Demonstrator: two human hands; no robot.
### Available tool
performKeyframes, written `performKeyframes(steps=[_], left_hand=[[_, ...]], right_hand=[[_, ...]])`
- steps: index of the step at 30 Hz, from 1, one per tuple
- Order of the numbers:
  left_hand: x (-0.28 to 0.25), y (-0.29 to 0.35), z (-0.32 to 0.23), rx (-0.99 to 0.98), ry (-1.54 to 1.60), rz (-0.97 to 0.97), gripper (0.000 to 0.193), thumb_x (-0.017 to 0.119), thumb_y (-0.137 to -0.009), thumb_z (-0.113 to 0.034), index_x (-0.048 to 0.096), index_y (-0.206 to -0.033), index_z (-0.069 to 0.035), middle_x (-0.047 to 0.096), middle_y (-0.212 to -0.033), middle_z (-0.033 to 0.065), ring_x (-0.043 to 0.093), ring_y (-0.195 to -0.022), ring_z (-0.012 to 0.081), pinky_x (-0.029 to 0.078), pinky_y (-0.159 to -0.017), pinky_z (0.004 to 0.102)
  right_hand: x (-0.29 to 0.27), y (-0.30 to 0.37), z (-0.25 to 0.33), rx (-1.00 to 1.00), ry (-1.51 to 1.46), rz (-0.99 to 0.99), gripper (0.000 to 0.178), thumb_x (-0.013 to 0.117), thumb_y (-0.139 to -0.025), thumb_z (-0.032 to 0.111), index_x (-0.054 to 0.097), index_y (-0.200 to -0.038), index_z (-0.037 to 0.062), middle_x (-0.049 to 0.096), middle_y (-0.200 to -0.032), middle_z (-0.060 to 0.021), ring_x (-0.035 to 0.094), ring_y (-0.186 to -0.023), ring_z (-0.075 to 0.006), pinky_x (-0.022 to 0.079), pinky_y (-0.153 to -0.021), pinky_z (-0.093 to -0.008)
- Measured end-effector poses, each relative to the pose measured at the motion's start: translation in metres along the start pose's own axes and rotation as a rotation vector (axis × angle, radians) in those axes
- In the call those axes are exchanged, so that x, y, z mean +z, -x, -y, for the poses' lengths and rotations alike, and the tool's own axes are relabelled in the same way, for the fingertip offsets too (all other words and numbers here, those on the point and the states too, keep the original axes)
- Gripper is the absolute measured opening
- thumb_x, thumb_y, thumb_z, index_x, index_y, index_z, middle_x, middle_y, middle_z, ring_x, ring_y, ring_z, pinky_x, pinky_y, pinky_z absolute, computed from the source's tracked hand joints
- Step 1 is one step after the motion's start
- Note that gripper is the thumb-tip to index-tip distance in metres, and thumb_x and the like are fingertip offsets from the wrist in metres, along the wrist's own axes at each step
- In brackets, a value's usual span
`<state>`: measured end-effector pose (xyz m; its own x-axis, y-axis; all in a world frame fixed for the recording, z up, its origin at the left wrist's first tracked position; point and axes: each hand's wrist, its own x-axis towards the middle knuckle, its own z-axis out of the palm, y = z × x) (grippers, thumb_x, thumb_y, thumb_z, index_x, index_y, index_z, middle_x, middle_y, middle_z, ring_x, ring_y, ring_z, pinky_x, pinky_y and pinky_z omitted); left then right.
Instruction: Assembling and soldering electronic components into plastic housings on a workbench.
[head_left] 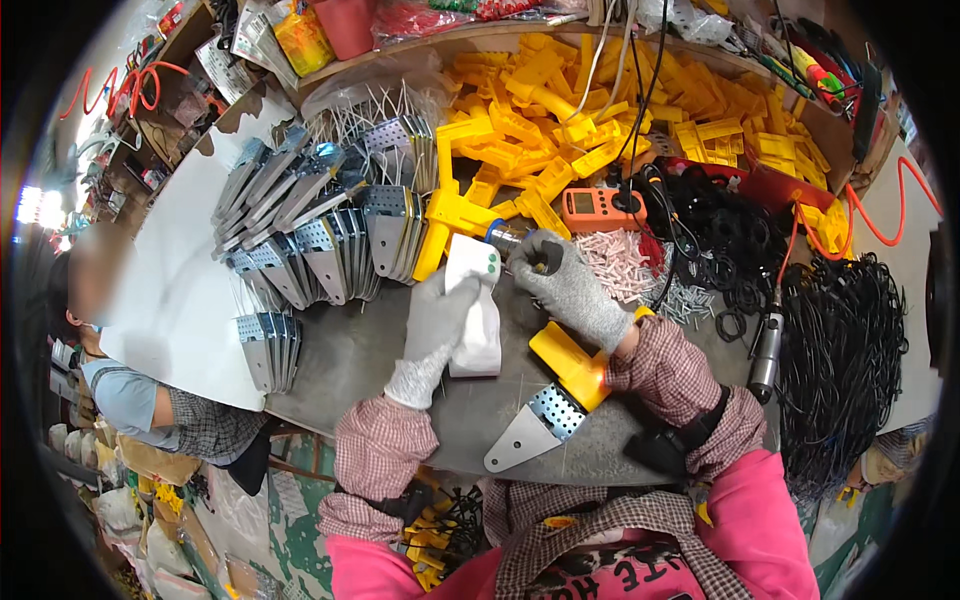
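My left hand (438, 318), in a grey glove, is wrapped round a long white piece with green dots (474, 335) near its top, held over the grey work table (350, 350). My right hand (570, 290), gloved too, has its fingers curled together just right of the white piece; what they pinch is hidden. A small clear container with a blue rim (505, 236) is just beyond those fingertips. Below my right wrist lies a yellow plastic housing (568, 362), with a perforated grey metal plate (530, 432) at its lower end.
Stacked metal plates (335, 255) stand at left, and yellow plastic parts (560, 120) are heaped at the back. An orange meter (604, 210), pale pink small parts (612, 262), a power screwdriver (768, 355) and black cables (835, 370) lie at right. Another person (150, 400) sits far left.
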<state>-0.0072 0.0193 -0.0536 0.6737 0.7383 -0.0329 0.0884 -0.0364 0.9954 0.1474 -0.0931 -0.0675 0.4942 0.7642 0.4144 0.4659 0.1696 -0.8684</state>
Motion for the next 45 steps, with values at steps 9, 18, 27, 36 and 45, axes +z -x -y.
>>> performKeyframes(steps=[9,18,27,36,45], left_hand=[[0.014,0.015,0.001,0.176,-0.229,-0.091,0.021,0.065,-0.09,-0.017,0.072,-0.1,0.0,0.07,-0.083,0.0118,0.068,-0.074,0.0187,0.053,-0.07,0.0355],[0.011,0.02,0.001,0.442,-0.615,-0.101,0.02,0.063,-0.087,-0.016,0.071,-0.098,-0.002,0.07,-0.083,0.0157,0.068,-0.074,0.0233,0.051,-0.07,0.0342],[-0.007,0.051,0.024,0.665,-1.265,-0.173,0.067,0.077,-0.077,-0.031,0.054,-0.134,-0.004,0.059,-0.125,0.0169,0.053,-0.119,0.0383,0.04,-0.101,0.0506],[0.017,0.163,0.049,0.705,-1.021,0.462,0.076,0.081,-0.071,-0.036,0.054,-0.133,-0.001,0.063,-0.123,0.0158,0.055,-0.123,0.0338,0.04,-0.106,0.0497],[0.128,0.063,0.001,0.709,-0.945,0.381,0.046,0.075,-0.077,-0.026,0.059,-0.112,-0.001,0.066,-0.096,0.0168,0.066,-0.089,0.0332,0.049,-0.082,0.0475]], right_hand=[[-0.002,0.015,0.023,-0.362,0.527,0.001,0.02,0.074,-0.08,0.017,0.067,-0.096,0.0081,0.059,-0.104,-0.0102,0.055,-0.106,-0.0323,0.042,-0.095,-0.0452],[0.0,0.016,0.018,-0.365,0.525,0.02,0.019,0.074,-0.075,0.01,0.068,-0.093,0.0083,0.061,-0.102,-0.0101,0.057,-0.101,-0.0326,0.045,-0.091,-0.0433],[-0.044,0.032,-0.021,-0.107,0.534,0.088,0.018,0.072,-0.08,0.014,0.066,-0.091,0.001,0.061,-0.098,-0.0164,0.061,-0.093,-0.0366,0.05,-0.082,-0.0447],[-0.105,0.02,0.013,-0.04,0.271,0.781,0.032,0.058,-0.086,0.003,0.066,-0.117,0.0047,0.061,-0.117,-0.0171,0.058,-0.116,-0.0351,0.048,-0.101,-0.0412],[-0.143,-0.121,-0.048,-0.119,1.562,0.814,0.025,0.07,-0.077,0.019,0.072,-0.102,0.013,0.074,-0.096,-0.0117,0.072,-0.089,-0.0317,0.057,-0.073,-0.0431]])
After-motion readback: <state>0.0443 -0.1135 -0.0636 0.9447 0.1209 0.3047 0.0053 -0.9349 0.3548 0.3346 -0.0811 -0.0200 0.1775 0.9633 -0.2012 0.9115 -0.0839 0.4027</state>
